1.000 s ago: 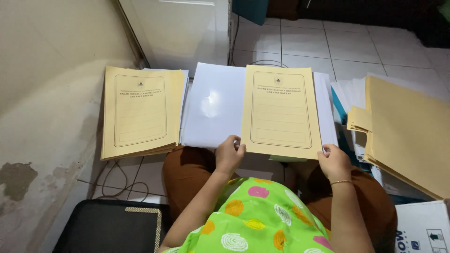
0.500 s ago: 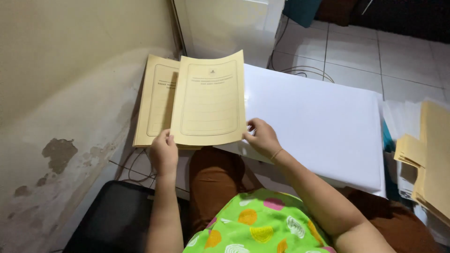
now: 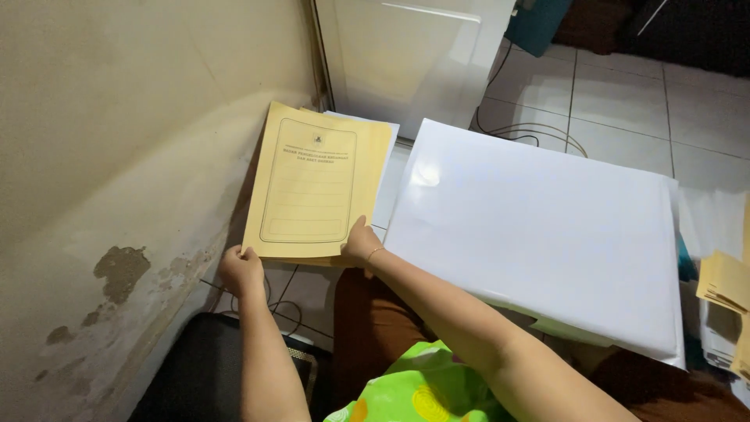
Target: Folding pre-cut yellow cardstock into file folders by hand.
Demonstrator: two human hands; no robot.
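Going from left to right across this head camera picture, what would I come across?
Stained wall → left hand → yellow printed folder → right hand → big glossy white sheet → stack of yellow folders.

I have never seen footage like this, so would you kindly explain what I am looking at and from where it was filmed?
There is no machine here: a camera worn on a person's head looks down at their two bare hands. The left hand and the right hand each grip a bottom corner of a yellow folder, which lies on a small pile against the wall. Beside it lies a stack of glossy white sheets on the tiled floor. More yellow folders show at the right edge.
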